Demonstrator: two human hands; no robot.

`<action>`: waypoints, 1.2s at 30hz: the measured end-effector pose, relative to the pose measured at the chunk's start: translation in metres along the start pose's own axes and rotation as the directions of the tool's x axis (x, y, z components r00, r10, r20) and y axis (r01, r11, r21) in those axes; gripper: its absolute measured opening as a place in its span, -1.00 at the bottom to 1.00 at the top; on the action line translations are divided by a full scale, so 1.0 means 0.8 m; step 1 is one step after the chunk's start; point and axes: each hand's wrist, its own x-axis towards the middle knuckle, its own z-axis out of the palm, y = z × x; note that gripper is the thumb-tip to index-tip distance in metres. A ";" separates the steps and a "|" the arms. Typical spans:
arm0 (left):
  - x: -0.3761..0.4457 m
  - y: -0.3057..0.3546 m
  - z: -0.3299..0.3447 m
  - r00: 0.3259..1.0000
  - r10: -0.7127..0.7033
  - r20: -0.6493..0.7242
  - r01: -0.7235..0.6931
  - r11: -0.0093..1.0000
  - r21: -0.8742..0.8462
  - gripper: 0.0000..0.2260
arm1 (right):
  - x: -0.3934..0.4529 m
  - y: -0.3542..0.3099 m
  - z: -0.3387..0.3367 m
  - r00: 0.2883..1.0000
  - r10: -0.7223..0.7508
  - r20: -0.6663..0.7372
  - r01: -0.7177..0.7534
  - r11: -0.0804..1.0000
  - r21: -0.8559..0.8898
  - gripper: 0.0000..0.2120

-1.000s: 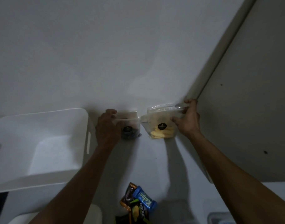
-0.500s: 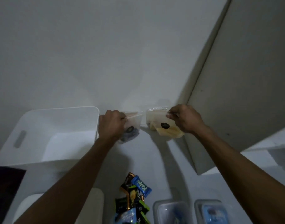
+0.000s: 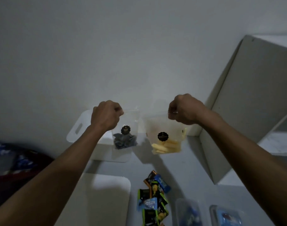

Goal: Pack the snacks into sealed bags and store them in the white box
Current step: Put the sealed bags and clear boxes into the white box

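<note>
My left hand (image 3: 105, 115) pinches the top edge of a clear bag with dark blue snacks (image 3: 125, 136) and holds it hanging in the air. My right hand (image 3: 183, 109) grips the top of a second clear bag with pale yellow snacks (image 3: 165, 141), also lifted. Each bag carries a round black sticker. The white box (image 3: 77, 129) stands on the table behind and below the left bag, partly hidden by it and by my left forearm.
A heap of small wrapped snacks (image 3: 154, 198) lies on the table near me. Two clear plastic tubs (image 3: 188, 212) (image 3: 226, 216) sit at the bottom right. A white lid (image 3: 107, 196) lies at the lower left. A grey panel (image 3: 247, 103) leans at the right.
Both hands have raised the two bags off the table and drawn them apart. The view has tilted down, so the white box now appears farther back.
</note>
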 end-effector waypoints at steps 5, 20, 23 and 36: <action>0.033 -0.058 -0.033 0.997 -0.074 -0.005 0.074 0.997 -0.015 -0.87 | 0.043 -0.074 -0.014 0.994 -0.091 -0.062 0.096 0.990 0.099 -0.91; 0.201 -0.181 0.087 0.965 0.051 0.258 -0.031 0.996 -0.082 -0.87 | 0.226 -0.148 0.195 0.994 0.018 -0.103 -0.016 1.000 0.020 -0.84; 0.203 -0.192 0.133 0.963 0.070 0.260 -0.055 0.996 -0.066 -0.87 | 0.240 -0.142 0.247 0.988 0.107 -0.112 -0.104 0.994 0.027 -0.80; 0.195 -0.201 0.222 0.965 0.081 0.249 -0.084 0.996 0.001 -0.85 | 0.265 -0.117 0.347 0.906 0.313 -0.285 -0.333 0.943 -0.023 -0.83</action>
